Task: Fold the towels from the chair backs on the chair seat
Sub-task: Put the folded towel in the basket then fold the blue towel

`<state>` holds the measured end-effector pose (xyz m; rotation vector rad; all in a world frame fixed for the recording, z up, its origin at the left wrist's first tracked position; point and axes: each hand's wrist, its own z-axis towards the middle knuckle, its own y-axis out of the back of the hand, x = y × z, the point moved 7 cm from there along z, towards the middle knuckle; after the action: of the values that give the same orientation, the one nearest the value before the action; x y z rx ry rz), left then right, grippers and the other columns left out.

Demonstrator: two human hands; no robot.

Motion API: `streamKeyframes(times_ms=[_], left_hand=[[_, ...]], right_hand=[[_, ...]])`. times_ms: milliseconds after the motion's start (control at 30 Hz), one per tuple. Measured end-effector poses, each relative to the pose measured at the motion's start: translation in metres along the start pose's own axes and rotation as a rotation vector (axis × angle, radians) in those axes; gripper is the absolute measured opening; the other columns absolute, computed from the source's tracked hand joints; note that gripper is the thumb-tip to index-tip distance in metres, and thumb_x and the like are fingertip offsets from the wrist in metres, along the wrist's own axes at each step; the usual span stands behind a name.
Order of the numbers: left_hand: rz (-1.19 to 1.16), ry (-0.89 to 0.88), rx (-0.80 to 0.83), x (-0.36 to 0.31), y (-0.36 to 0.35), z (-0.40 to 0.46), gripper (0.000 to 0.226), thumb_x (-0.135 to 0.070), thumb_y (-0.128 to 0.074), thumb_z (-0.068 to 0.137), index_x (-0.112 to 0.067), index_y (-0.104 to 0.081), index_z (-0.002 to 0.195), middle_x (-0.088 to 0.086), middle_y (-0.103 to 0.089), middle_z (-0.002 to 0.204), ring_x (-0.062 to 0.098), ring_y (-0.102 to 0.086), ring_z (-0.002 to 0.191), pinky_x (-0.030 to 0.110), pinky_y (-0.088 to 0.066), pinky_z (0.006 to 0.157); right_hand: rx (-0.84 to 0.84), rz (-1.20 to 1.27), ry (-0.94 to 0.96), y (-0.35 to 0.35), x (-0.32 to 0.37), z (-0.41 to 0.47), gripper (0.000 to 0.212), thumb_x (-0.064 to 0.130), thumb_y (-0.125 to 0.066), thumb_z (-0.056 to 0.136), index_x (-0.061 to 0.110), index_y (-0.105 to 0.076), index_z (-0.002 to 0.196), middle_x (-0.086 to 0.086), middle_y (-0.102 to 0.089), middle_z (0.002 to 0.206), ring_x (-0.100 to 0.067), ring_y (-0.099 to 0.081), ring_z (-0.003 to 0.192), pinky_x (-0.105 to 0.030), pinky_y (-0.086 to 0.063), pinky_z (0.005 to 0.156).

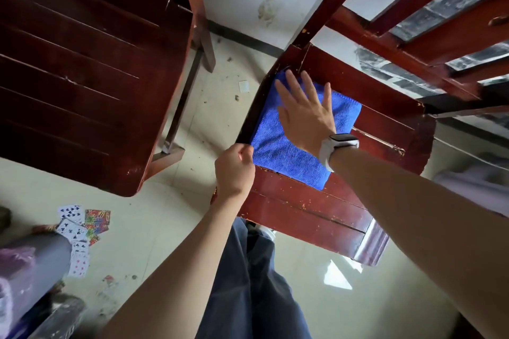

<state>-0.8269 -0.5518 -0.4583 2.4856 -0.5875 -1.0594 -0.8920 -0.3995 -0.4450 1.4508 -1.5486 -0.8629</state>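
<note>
A folded blue towel (278, 151) lies on the left part of the red wooden chair seat (316, 206). My right hand (303, 115) lies flat on the towel with fingers spread, pressing it down. My left hand (234, 168) has its fingers curled at the towel's near-left corner, by the seat's left edge, and seems to pinch that corner. A white-strapped watch sits on my right wrist. The chair's slatted back (407, 19) rises to the upper right with no towel seen on it.
A second dark red chair (82, 69) stands at the left. Playing cards (77, 234) lie scattered on the tiled floor at lower left, beside another person's leg and a plastic bag. My own legs in dark trousers stand below the seat.
</note>
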Motion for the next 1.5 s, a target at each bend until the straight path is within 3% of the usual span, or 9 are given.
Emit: streamKeyframes(times_ms=[167,300,433,600,800,1000,1233,1333,1500], left_hand=[[0.409,-0.052,-0.043,-0.004,0.001,-0.002,0.028,-0.029,-0.04,0.095,-0.009,-0.057,0.105,0.014,-0.065,0.102,0.036,-0.058,0.095,0.034,-0.038,0.069],[0.528,-0.353,-0.198,-0.024,0.011,-0.001,0.021,-0.02,-0.054,0.082,-0.006,-0.055,0.097,0.015,-0.059,0.097,0.036,-0.057,0.091,0.039,-0.046,0.065],[0.736,-0.807,-0.112,-0.049,-0.017,-0.009,0.039,-0.014,-0.05,0.079,-0.009,-0.052,0.118,0.01,-0.054,0.126,0.029,-0.05,0.119,0.039,-0.043,0.086],[0.927,-1.061,0.078,-0.064,-0.068,0.001,0.052,-0.033,-0.035,0.091,-0.011,-0.039,0.137,0.009,-0.037,0.147,0.027,-0.032,0.137,0.048,-0.029,0.109],[0.96,-1.028,0.047,-0.051,-0.073,0.019,0.063,-0.05,-0.036,0.088,-0.022,-0.025,0.144,0.005,-0.023,0.153,0.023,-0.019,0.142,0.049,-0.019,0.112],[0.766,-0.963,0.068,-0.062,-0.058,0.017,0.06,-0.036,-0.04,0.088,-0.003,-0.035,0.138,0.019,-0.028,0.149,0.032,-0.026,0.138,0.047,-0.029,0.109],[0.504,-0.541,-0.117,-0.064,-0.017,0.042,0.044,-0.032,-0.035,0.091,0.001,-0.061,0.106,0.021,-0.066,0.097,0.039,-0.058,0.092,0.04,-0.041,0.078],[0.332,-0.349,-0.058,-0.066,-0.021,0.046,0.029,-0.02,-0.048,0.093,0.001,-0.062,0.106,0.018,-0.067,0.103,0.033,-0.06,0.099,0.032,-0.04,0.082],[0.375,-0.206,0.026,-0.068,-0.027,0.055,0.026,-0.023,-0.054,0.09,-0.002,-0.066,0.1,0.015,-0.069,0.102,0.031,-0.062,0.097,0.031,-0.045,0.079]], right_hand=[[0.006,-0.146,0.056,-0.017,0.003,0.002,0.058,0.045,-0.019,0.092,0.024,-0.018,0.146,-0.005,-0.017,0.155,-0.029,-0.014,0.143,-0.066,-0.007,0.108],[-0.247,-0.141,0.101,0.004,-0.007,-0.021,0.049,0.023,-0.043,0.09,0.01,-0.039,0.137,-0.012,-0.039,0.146,-0.032,-0.035,0.135,-0.068,-0.02,0.103],[-0.328,-0.119,-0.019,0.001,-0.034,-0.062,0.054,0.002,-0.06,0.076,-0.003,-0.046,0.128,-0.022,-0.043,0.14,-0.039,-0.039,0.131,-0.064,-0.017,0.104],[-0.257,-0.113,-0.188,-0.028,-0.049,-0.074,0.051,0.027,-0.04,0.088,0.002,-0.044,0.131,-0.022,-0.04,0.142,-0.035,-0.036,0.134,-0.054,-0.02,0.11],[-0.215,-0.047,-0.24,-0.053,-0.057,-0.078,0.056,0.046,-0.032,0.092,0.025,-0.027,0.143,-0.012,-0.027,0.151,-0.027,-0.025,0.14,-0.055,-0.019,0.11],[-0.246,0.255,-0.208,-0.043,-0.063,-0.086,0.054,0.029,-0.034,0.089,0.014,-0.034,0.14,-0.015,-0.026,0.151,-0.031,-0.022,0.14,-0.055,-0.017,0.111],[-0.326,0.946,-0.873,-0.052,-0.091,-0.11,0.039,0.019,-0.051,0.089,0.005,-0.049,0.125,-0.015,-0.057,0.117,-0.032,-0.051,0.111,-0.044,-0.041,0.096],[-0.339,1.063,-0.978,-0.056,-0.089,-0.106,0.039,0.021,-0.055,0.087,0.001,-0.052,0.12,-0.017,-0.06,0.112,-0.034,-0.053,0.109,-0.043,-0.043,0.095],[-0.237,1.138,-1.041,-0.064,-0.085,-0.1,0.043,0.023,-0.055,0.088,0.003,-0.045,0.125,-0.016,-0.055,0.123,-0.031,-0.051,0.114,-0.04,-0.04,0.099]])
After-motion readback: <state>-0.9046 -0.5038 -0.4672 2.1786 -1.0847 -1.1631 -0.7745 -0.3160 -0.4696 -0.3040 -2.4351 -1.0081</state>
